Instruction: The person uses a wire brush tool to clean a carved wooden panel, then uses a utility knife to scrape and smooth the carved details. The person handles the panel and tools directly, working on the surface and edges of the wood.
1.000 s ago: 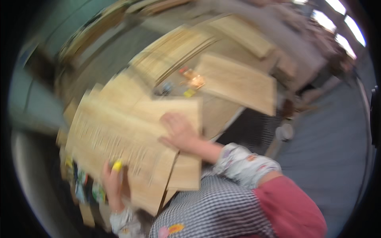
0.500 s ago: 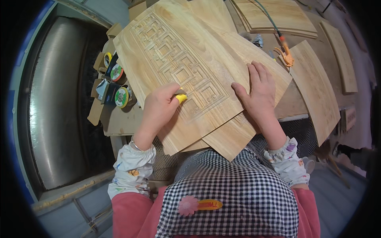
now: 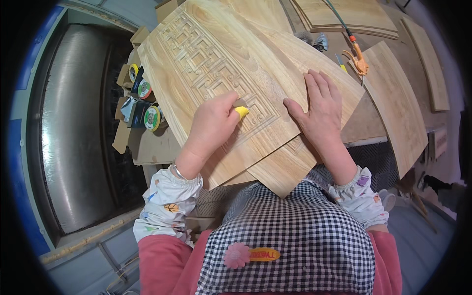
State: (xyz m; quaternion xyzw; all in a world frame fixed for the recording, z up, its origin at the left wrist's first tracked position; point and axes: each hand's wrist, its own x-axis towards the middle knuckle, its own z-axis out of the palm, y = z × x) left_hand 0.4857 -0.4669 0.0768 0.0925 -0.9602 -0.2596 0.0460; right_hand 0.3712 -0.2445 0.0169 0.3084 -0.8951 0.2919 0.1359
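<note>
A pale wooden panel [image 3: 255, 54] carved with a square scroll pattern [image 3: 222, 73] lies slanted before me, on top of other panels. My left hand [image 3: 212, 122] is closed in a pinch over the carving's near end, pressing on the grooves. Between its fingertips shows a small grey-brown piece that looks like folded sandpaper [image 3: 239, 103], mostly hidden. Something yellow, perhaps tape around a fingertip, is beside it [image 3: 242, 112]. My right hand [image 3: 322, 110] lies flat near the panel's right edge, fingers stretched and holding nothing.
An orange air blow gun [image 3: 359, 61] on a green hose rests at the right, beside a narrow panel [image 3: 393, 103]. More boards [image 3: 346, 17] are stacked at the back. Open boxes with round discs [image 3: 152, 118] and a yellow tape roll [image 3: 133, 73] stand left of the panel.
My left hand has slid to the right and slightly away from me along the carving, still pinching. My right hand stays flat in nearly the same place.
</note>
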